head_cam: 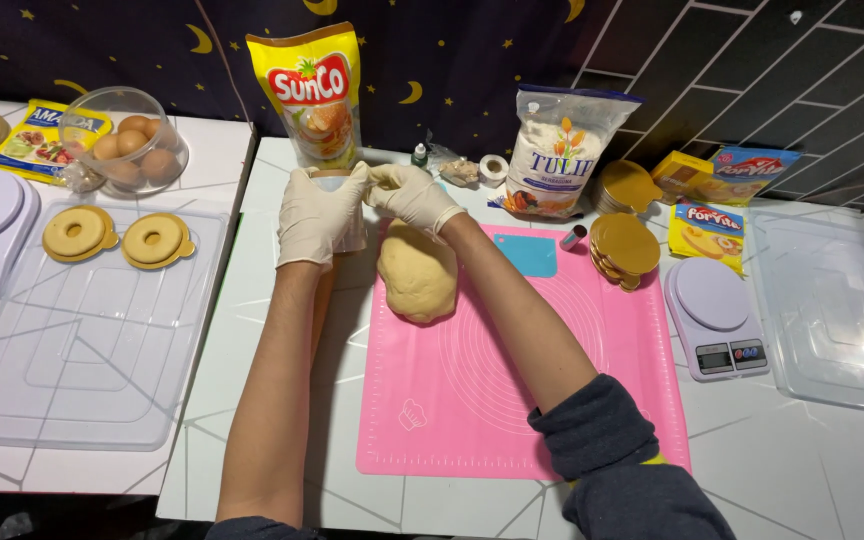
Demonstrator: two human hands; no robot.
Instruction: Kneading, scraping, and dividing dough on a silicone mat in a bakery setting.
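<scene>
Both gloved hands meet at twelve o'clock: left hand [317, 215] wrapped around a clear cup [344, 225], right hand [407, 195] pinching its rim. Light, thin-walled, probably crushable, so grip it low. Dough [418, 272] sits at five o'clock of it.

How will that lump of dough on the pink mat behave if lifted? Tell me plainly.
The dough lump looks soft and thick, so it would probably sag and stretch between the fingers rather than hold its shape. Its bulk suggests it is fairly heavy for its size. Its matte, smooth skin hints it may cling slightly to the pink mat.
</scene>
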